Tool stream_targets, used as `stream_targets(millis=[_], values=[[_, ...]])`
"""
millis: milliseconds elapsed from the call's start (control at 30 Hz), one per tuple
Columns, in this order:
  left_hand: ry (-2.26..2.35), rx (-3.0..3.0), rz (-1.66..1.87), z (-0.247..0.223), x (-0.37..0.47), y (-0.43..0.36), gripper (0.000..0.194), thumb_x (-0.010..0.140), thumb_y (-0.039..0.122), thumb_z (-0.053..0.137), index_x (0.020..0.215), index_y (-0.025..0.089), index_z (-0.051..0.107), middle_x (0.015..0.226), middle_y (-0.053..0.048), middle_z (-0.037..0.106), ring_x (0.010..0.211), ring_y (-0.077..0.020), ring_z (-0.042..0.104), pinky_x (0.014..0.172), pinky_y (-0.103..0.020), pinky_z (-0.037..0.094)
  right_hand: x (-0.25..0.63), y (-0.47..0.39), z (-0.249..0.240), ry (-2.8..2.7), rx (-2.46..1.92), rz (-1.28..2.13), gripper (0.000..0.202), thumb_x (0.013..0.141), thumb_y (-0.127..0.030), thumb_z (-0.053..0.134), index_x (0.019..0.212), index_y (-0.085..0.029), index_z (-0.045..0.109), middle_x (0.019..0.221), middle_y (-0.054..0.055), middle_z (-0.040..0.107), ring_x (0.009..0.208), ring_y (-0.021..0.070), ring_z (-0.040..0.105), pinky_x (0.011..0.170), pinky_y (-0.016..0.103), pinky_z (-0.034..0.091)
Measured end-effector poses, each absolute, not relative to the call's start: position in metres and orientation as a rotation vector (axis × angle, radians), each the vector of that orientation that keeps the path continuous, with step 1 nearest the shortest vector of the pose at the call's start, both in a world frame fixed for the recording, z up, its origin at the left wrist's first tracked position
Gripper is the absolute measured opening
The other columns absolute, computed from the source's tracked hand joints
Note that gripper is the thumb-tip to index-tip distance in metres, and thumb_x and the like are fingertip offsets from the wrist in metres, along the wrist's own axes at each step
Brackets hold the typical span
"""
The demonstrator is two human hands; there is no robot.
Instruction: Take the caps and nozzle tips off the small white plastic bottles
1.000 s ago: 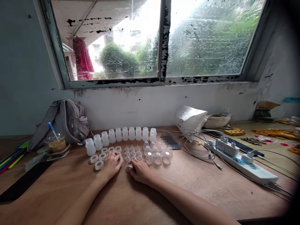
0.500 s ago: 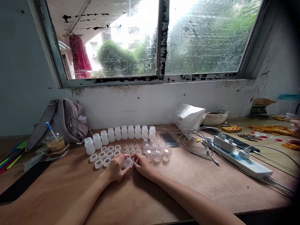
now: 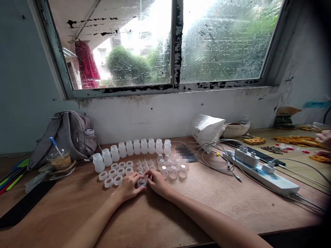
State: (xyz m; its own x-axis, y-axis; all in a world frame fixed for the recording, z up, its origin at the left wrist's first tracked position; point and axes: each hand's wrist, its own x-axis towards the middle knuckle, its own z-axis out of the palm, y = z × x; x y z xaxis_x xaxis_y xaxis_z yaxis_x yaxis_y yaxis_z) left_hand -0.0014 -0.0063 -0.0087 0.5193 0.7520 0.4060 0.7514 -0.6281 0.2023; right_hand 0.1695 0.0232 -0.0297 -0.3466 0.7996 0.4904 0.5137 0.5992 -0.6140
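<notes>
Between my hands is a clear, ring-shaped bottle part [image 3: 141, 183], close to the tabletop. The thumb and fingers of my left hand [image 3: 127, 186] curl around its left and far sides. My right hand [image 3: 157, 183] is closed beside it, with bent fingertips near the small pointed clear teats [image 3: 145, 163]; what they hold, if anything, is hidden. Several frosted rings [image 3: 118, 179] lie left of my left hand. Beyond them, frosted baby bottles [image 3: 122, 150] without tops stand in a curved row. Clear domed caps [image 3: 173, 173] sit right of my right hand.
A power strip [image 3: 269, 179] with plugs and tangled cables [image 3: 207, 162] lies at right, near a white bag [image 3: 207, 129]. On the left are a drink cup [image 3: 59, 159], a grey backpack [image 3: 68, 137] and a black flat object [image 3: 27, 203]. Another person's hand [image 3: 323, 137] shows at far right.
The clear ring-shaped part has gone from tilted to flatter and lower between my hands. My hands stay in nearly the same place. The view has shifted slightly.
</notes>
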Motion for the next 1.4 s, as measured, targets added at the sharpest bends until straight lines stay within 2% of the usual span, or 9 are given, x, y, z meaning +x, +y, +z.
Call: stream_targets(millis=[167,300,400,500,700,867,1033,1400], values=[[1.401,2.723,0.793,-0.008,-0.002,-0.005,0.035,0.072,0.046,0.054,0.1,0.024,0.055,0.092,-0.004,0.056,0.086,-0.0206,0.05,0.079,-0.034,0.039,0.169,0.023,-0.03,-2.02,-1.048,0.471,0.022,0.066,-0.004,0.042,0.078,-0.016,0.055,0.069,0.0,0.054,0.063,0.011,0.049,0.06,0.02,0.039],[1.433,2.651,0.918,-0.008,0.0,-0.004,0.02,0.078,0.037,0.047,0.086,0.021,0.058,0.087,-0.004,0.058,0.084,-0.02,0.05,0.078,-0.034,0.038,0.17,0.02,-0.026,-2.015,-1.015,0.488,0.023,0.064,-0.003,0.042,0.079,-0.017,0.053,0.071,0.001,0.053,0.065,0.0111,0.049,0.061,0.021,0.039],[1.423,2.492,1.0,-0.009,0.002,-0.004,0.021,0.082,0.031,0.039,0.077,0.019,0.055,0.073,-0.002,0.057,0.072,-0.0168,0.052,0.07,-0.031,0.04,0.172,0.013,-0.019,-2.047,-0.889,0.554,0.03,0.062,-0.001,0.042,0.085,-0.018,0.051,0.081,0.001,0.052,0.062,0.0089,0.048,0.057,0.019,0.04],[1.38,2.232,1.115,-0.009,0.005,-0.004,0.023,0.084,0.031,0.034,0.078,0.019,0.052,0.065,0.0,0.055,0.058,-0.0128,0.051,0.057,-0.025,0.04,0.172,0.008,-0.015,-2.084,-0.756,0.585,0.033,0.063,-0.003,0.043,0.091,-0.02,0.048,0.089,0.002,0.051,0.062,0.0081,0.047,0.056,0.019,0.04],[1.255,1.976,1.161,-0.008,0.013,-0.009,0.023,0.082,0.036,0.039,0.081,0.017,0.053,0.067,0.0,0.058,0.061,-0.0133,0.055,0.057,-0.023,0.041,0.168,0.011,-0.024,-2.008,-0.783,0.552,0.01,0.072,-0.013,0.047,0.08,-0.019,0.045,0.07,-0.001,0.05,0.057,0.0088,0.044,0.052,0.02,0.036],[1.285,1.858,1.225,-0.006,0.018,-0.016,0.026,0.083,0.035,0.036,0.099,0.018,0.049,0.063,0.001,0.056,0.061,-0.0139,0.055,0.061,-0.025,0.042,0.169,0.017,-0.025,-1.885,-0.898,0.521,0.009,0.07,-0.014,0.048,0.072,-0.019,0.041,0.059,-0.005,0.041,0.051,0.0083,0.037,0.048,0.02,0.029],[1.188,1.872,1.142,-0.005,0.017,-0.017,0.022,0.08,0.027,0.038,0.097,0.019,0.05,0.075,-0.001,0.057,0.066,-0.0131,0.053,0.062,-0.024,0.041,0.17,0.018,-0.022,-1.847,-0.903,0.614,0.008,0.071,-0.018,0.048,0.071,-0.019,0.04,0.057,-0.006,0.038,0.05,0.0081,0.035,0.047,0.019,0.027],[1.122,1.838,1.077,-0.009,0.014,-0.016,0.03,0.069,0.013,0.044,0.098,0.019,0.048,0.07,0.002,0.052,0.063,-0.0106,0.049,0.054,-0.019,0.038,0.168,0.022,-0.026,-1.768,-0.876,0.822,0.012,0.068,-0.016,0.047,0.075,-0.02,0.039,0.059,-0.006,0.041,0.051,0.0082,0.037,0.047,0.019,0.029]])
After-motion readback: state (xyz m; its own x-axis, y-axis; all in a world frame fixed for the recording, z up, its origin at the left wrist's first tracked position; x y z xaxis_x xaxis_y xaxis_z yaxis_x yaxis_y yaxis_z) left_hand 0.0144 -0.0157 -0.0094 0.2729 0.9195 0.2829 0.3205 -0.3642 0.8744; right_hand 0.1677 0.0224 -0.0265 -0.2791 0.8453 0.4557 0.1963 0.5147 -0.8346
